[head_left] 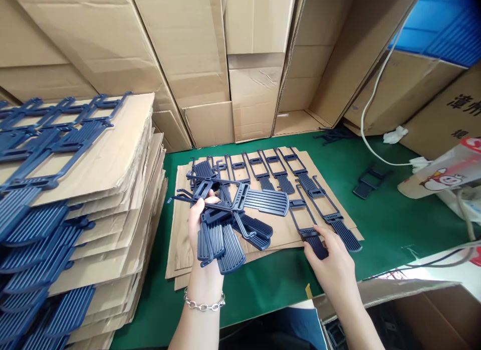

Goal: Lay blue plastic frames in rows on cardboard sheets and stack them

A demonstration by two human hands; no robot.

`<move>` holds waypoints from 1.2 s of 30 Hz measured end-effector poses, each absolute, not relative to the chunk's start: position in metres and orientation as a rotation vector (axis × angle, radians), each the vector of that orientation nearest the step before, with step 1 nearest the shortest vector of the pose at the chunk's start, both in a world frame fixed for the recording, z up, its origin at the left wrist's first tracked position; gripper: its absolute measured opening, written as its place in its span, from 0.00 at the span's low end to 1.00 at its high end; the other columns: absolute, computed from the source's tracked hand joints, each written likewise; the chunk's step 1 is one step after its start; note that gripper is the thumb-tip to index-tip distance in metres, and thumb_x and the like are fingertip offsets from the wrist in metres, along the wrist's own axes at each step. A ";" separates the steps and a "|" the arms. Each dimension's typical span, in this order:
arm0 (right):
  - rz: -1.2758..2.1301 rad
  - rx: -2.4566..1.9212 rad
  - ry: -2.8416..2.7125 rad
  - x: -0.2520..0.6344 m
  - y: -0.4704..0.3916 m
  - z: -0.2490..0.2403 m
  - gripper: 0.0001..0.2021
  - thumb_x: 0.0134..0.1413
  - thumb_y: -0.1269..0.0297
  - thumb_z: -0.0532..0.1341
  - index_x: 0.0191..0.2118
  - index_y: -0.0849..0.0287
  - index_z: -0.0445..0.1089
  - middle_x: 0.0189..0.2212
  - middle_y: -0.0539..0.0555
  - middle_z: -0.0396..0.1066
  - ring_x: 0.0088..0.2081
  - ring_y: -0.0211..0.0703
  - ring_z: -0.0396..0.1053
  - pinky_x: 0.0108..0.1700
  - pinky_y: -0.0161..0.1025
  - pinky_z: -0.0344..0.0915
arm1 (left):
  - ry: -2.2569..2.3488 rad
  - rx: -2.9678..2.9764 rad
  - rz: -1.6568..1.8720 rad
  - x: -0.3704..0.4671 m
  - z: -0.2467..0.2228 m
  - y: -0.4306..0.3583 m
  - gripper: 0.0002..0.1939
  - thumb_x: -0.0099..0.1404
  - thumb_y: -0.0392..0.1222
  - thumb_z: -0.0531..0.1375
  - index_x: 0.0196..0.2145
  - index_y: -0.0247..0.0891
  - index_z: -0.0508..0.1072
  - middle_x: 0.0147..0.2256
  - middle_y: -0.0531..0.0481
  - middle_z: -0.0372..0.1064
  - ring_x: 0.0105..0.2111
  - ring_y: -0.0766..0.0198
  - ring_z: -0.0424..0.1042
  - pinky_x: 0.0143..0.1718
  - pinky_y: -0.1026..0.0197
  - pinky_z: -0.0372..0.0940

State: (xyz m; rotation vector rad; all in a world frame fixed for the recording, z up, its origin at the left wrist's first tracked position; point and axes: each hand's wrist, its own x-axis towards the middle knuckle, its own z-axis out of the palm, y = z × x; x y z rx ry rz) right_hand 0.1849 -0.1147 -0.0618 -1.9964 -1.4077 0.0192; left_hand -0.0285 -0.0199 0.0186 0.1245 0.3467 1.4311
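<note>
My left hand [196,222] is closed round a loose bundle of dark blue plastic frame parts [265,202], held above the cardboard sheet [280,230]. Each part has an open rectangular frame and a ribbed paddle end, and these point several ways. My right hand [333,257] pinches the ribbed end of a single plastic frame part [316,246] at the sheet's near edge; whether that part rests fully on the sheet cannot be seen. Beyond it, several like parts [283,183] lie side by side in a row on the sheet, partly hidden on the left by the bundle.
At left rises a tall stack of cardboard sheets [124,162] with blue parts between layers. Cardboard boxes [203,64] wall the back. Loose parts [366,183] and a printed plastic cup [441,172] are on the green table [391,224]. A white cable hangs at right; an open box sits below.
</note>
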 end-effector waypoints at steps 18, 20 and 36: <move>0.029 -2.051 -1.434 0.183 -0.103 -0.057 0.21 0.51 0.58 0.51 0.50 0.62 0.60 0.45 0.58 0.65 0.44 0.52 0.61 0.46 0.48 0.60 | 0.394 0.048 1.434 -0.024 0.023 -0.020 0.13 0.58 0.38 0.57 0.41 0.30 0.65 0.26 0.54 0.66 0.27 0.71 0.69 0.35 0.69 0.66; 0.014 -2.050 -1.449 0.182 -0.101 -0.057 0.21 0.51 0.59 0.52 0.51 0.62 0.60 0.45 0.58 0.65 0.44 0.51 0.62 0.46 0.48 0.60 | 0.401 0.045 1.437 -0.023 0.025 -0.021 0.12 0.59 0.38 0.55 0.41 0.31 0.65 0.26 0.54 0.66 0.27 0.70 0.69 0.35 0.68 0.66; 0.066 -2.132 -1.428 0.179 -0.096 -0.054 0.22 0.51 0.60 0.52 0.53 0.61 0.58 0.45 0.58 0.64 0.46 0.52 0.60 0.48 0.47 0.60 | 0.423 0.025 1.419 -0.019 0.029 -0.022 0.11 0.62 0.39 0.52 0.42 0.31 0.65 0.25 0.53 0.67 0.27 0.68 0.70 0.33 0.66 0.65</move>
